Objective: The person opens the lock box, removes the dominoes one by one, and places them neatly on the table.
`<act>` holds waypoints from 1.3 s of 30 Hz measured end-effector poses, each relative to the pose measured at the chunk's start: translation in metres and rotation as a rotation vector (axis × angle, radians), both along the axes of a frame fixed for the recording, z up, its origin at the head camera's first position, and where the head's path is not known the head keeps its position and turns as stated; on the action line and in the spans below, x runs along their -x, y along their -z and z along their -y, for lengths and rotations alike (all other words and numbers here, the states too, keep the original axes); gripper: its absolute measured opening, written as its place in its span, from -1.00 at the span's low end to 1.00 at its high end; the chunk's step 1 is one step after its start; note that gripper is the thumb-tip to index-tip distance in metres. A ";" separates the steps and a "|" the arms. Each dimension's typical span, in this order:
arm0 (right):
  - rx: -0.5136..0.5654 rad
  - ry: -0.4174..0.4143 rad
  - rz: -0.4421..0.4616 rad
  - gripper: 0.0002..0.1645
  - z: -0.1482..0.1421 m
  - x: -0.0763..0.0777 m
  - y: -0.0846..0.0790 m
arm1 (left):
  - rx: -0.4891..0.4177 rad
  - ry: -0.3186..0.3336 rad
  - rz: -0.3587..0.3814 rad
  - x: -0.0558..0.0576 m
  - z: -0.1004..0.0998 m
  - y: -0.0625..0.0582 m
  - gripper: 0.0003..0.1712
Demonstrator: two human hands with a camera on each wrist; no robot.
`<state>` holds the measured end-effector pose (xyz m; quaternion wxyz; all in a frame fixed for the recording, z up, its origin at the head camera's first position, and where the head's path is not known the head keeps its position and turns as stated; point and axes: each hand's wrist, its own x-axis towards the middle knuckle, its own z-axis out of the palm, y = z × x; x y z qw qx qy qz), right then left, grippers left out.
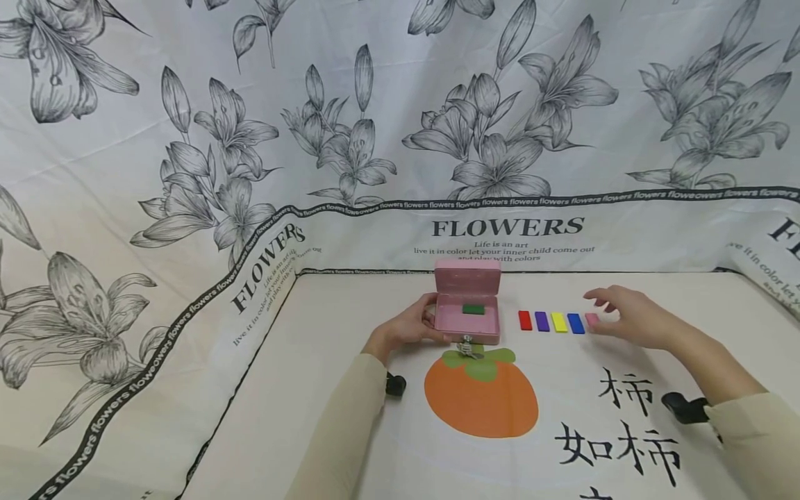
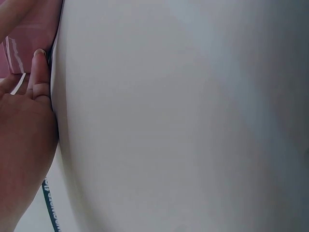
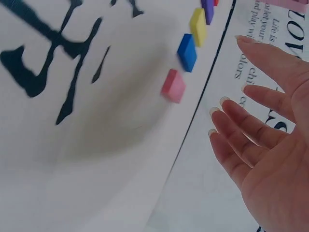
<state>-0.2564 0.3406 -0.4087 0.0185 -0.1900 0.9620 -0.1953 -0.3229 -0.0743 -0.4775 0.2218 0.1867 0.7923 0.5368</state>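
Observation:
A small pink metal box [image 1: 467,338] stands with its lid up at the back of the table, a green block [image 1: 473,310] lying inside. At its left side my left hand [image 1: 409,323] grips the box, thumb along the front edge; the left wrist view shows fingers [image 2: 41,72] at the box's corner. My right hand [image 1: 637,319] hovers over the right end of a row of blocks, nearest the pink block [image 3: 173,87]. Its fingers are spread and relaxed, with nothing between them. Keys [image 1: 465,346] hang at the front of the box.
Left of the pink block lie a blue block [image 1: 576,323], a yellow block [image 1: 559,322], a purple block [image 1: 542,321] and a red block [image 1: 525,320]. The white table cover [image 1: 350,305] bears a printed persimmon [image 1: 481,403] and black characters. A flower-printed cloth [image 1: 375,236] rises behind.

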 end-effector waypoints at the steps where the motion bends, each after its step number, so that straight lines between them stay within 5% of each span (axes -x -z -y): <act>1: 0.003 -0.003 -0.004 -0.26 0.003 -0.001 -0.002 | 0.002 0.000 -0.002 0.000 0.000 0.000 0.20; 18: 0.074 -0.079 -0.048 -0.27 0.058 -0.011 -0.016 | -0.005 -0.011 0.006 -0.001 0.000 0.000 0.20; 39: 0.120 -0.170 -0.067 -0.32 0.099 -0.002 -0.015 | 0.014 -0.005 -0.006 0.000 0.001 0.001 0.22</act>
